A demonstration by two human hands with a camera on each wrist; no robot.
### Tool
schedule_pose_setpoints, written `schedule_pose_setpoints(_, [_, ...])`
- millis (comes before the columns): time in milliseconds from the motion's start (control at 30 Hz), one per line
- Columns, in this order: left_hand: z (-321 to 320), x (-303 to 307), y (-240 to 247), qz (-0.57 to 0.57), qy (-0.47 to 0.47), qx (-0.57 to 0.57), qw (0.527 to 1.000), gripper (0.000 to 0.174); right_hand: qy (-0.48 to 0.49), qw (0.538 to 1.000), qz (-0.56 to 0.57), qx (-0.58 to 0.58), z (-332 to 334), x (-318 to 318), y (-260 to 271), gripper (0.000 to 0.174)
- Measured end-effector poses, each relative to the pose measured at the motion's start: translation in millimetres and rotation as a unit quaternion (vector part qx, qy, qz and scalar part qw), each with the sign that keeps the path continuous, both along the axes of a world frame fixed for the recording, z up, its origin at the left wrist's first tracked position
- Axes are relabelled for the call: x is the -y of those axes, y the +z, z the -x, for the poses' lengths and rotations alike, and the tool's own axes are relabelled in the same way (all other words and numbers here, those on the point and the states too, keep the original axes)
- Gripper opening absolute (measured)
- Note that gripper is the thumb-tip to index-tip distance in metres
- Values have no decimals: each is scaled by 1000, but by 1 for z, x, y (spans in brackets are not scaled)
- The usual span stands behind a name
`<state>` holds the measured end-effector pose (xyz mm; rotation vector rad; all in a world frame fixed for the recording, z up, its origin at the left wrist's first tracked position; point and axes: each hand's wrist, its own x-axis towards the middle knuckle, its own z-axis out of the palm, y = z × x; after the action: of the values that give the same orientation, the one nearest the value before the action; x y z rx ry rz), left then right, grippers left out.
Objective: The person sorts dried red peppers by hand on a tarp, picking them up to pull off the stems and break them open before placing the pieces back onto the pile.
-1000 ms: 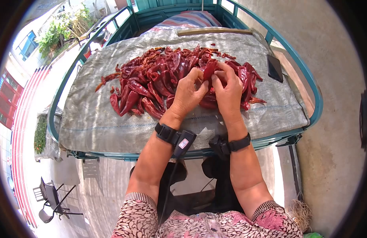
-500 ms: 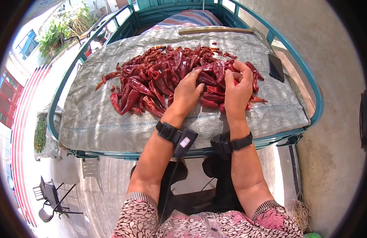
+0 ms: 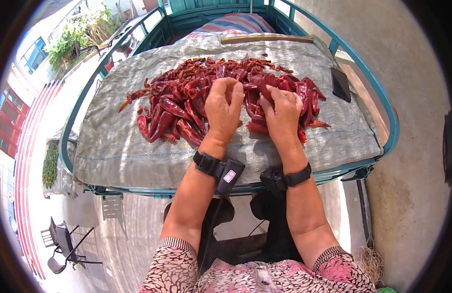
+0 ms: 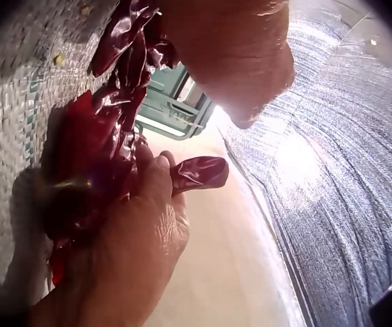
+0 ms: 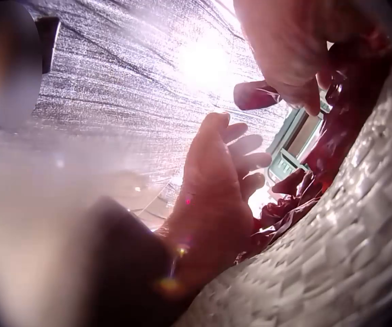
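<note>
Grey woven sheet (image 3: 116,146) covered the cart (image 3: 138,190) bed. Dried chilies (image 3: 172,105) lay heaped on its middle, spread L to R. L hand (image 3: 223,111) was knuckles-up on the heap, fingers curled down into it. Its wrist view showed thumb & fingers pinching one chili (image 4: 197,174), with the tip poking out free. R hand (image 3: 283,115) was just beside it, touching the heap, fingers loosely bent and apart, nothing seen in the palm (wrist view had heavy glare). Phone (image 3: 339,84) lay on the sheet further R, apart from the heap.

Judging by look, the pods were light, w/ wrinkled, glossy skins, prob. leathery to brittle. A hard squeeze would likely crack them or spill seed. Best taken w/ a light thumb-and-finger pinch near the stem end or mid-body.
</note>
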<state>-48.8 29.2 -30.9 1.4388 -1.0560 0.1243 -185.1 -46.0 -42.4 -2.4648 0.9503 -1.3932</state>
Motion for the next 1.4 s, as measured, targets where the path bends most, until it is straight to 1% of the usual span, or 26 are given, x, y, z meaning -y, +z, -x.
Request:
schedule_pose_setpoints(33, [-6, 1, -1, -25, 107, 100, 989, 12, -24, 1000, -8, 5, -1, 2, -4, 34])
schedule_pose_setpoints(67, [-9, 2, -1, -49, 212, 199, 956, 14, -47, 999, -16, 11, -1, 4, -6, 36])
schedule_pose_setpoints(100, [-6, 2, 0, -122, 215, 122, 961, 22, -82, 996, -6, 19, -2, 5, -6, 38])
schedule_pose_setpoints(167, [-12, 7, -17, -155, 253, 245, 923, 28, -149, 988, 15, 35, -3, 6, -5, 43])
schedule_pose_setpoints(200, [-14, 9, -24, -170, 270, 304, 898, 31, -148, 988, 16, 49, -3, 6, -3, 44])
schedule_pose_setpoints(233, [-18, 11, -30, -192, 260, 318, 891, 36, -145, 987, 16, 64, -2, 4, 0, 46])
schedule_pose_setpoints(300, [-21, 14, -35, -203, 262, 325, 886, 32, -150, 984, 34, 88, -1, 0, 6, 44])
schedule_pose_setpoints(333, [-21, 14, -34, -209, 262, 327, 883, 30, -120, 987, 40, 102, 0, 1, 7, 44])
schedule_pose_setpoints(400, [-14, 12, -22, -120, 221, 254, 934, 26, -59, 989, 51, 128, 2, 4, 9, 43])
schedule_pose_setpoints(433, [-10, 10, -12, -73, 200, 215, 953, 25, -29, 990, 27, 136, 3, 1, 11, 42])
schedule_pose_setpoints(500, [-5, 5, 0, 7, 96, 223, 970, 22, 33, 988, -20, 152, 4, -7, 17, 40])
schedule_pose_setpoints(567, [0, 2, 5, 74, 12, 230, 970, 20, 74, 979, -98, 163, 2, -9, 16, 41])
schedule_pose_setpoints(600, [4, -1, 7, 68, -25, 236, 969, 19, 95, 972, -137, 168, 0, -9, 16, 42])
schedule_pose_setpoints(700, [9, -3, 10, 73, -131, 263, 953, 15, 85, 975, -116, 170, -2, -9, 18, 47])
schedule_pose_setpoints(800, [14, -11, 8, 11, -251, 81, 965, 13, 93, 969, -129, 189, 0, -8, 19, 44])
schedule_pose_setpoints(833, [12, -9, 2, 26, -272, -5, 962, 12, 103, 964, -125, 212, -2, -7, 15, 43])
schedule_pose_setpoints(933, [2, 3, -7, 68, -54, 23, 996, 11, 96, 961, -135, 222, -2, -10, 17, 43])
schedule_pose_setpoints(967, [-5, 6, -10, 20, 47, 40, 998, 13, 87, 962, -141, 216, -2, -12, 18, 44])
schedule_pose_setpoints(1000, [-7, 5, -10, -21, 107, 107, 988, 13, 80, 960, -128, 235, -3, -11, 16, 43])
schedule_pose_setpoints(1067, [-9, 4, -9, -102, 221, 238, 940, 13, 66, 955, -100, 270, -7, -8, 11, 41])
schedule_pose_setpoints(1100, [-12, 11, -15, -121, 212, 222, 944, 17, 67, 959, -110, 254, -5, -7, 11, 40])
schedule_pose_setpoints(1167, [-13, 11, -30, -178, 222, 289, 914, 21, 69, 964, -128, 222, 3, -5, 12, 40])
schedule_pose_setpoints(1200, [-13, 11, -33, -204, 227, 323, 896, 23, 7, 979, -89, 185, 2, -6, 12, 39])
schedule_pose_setpoints(1267, [-18, 13, -38, -193, 223, 316, 902, 25, -118, 987, -9, 107, 1, -5, 11, 38])
schedule_pose_setpoints(1367, [-16, 12, -27, -132, 234, 290, 919, 23, -93, 979, 36, 177, 0, 1, 10, 37])
schedule_pose_setpoints(1400, [-13, 11, -21, -99, 201, 253, 941, 22, -78, 983, 35, 160, 1, 0, 11, 35])
